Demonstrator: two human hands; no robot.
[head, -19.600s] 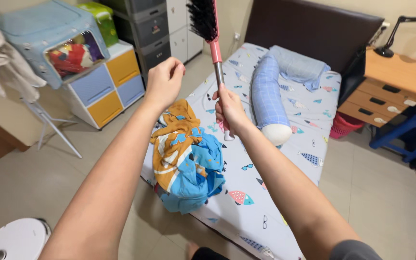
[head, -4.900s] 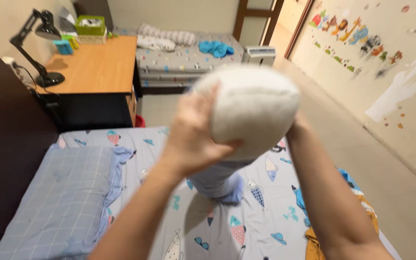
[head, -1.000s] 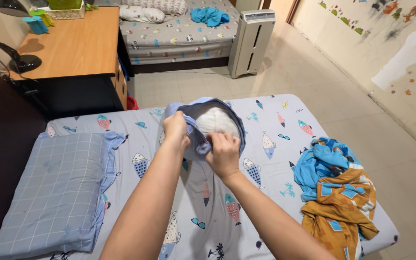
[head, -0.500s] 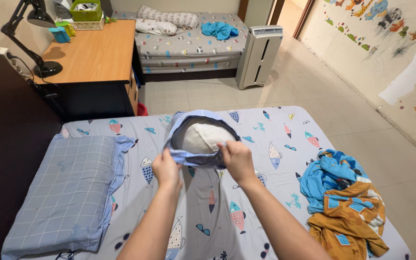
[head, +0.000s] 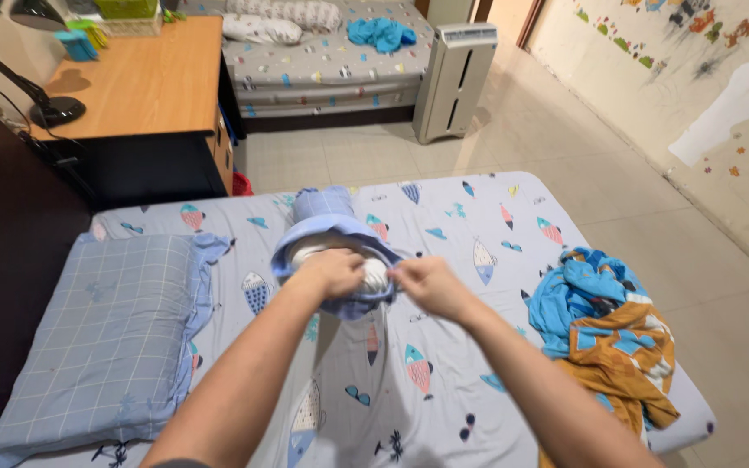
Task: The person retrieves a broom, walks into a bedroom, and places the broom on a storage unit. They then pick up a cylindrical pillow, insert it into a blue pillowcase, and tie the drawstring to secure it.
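I have both hands at the open mouth of a blue bolster cover lying across the middle of the bed; my left hand is curled closed on the near rim of the cover, fingers pinching the fabric; my right hand is closed too, gripping the same rim just beside the left, knuckles toward me; the white bolster shows inside the opening, between my two hands, most of it wrapped by the cover; the far end of the cover points away toward the floor. A grey checked pillow lies to the left, touching the dark headboard side; a heap of blue and orange cloth sits near the bed's right edge, well apart from my hands; a wooden desk with a black lamp stands beyond the bed.
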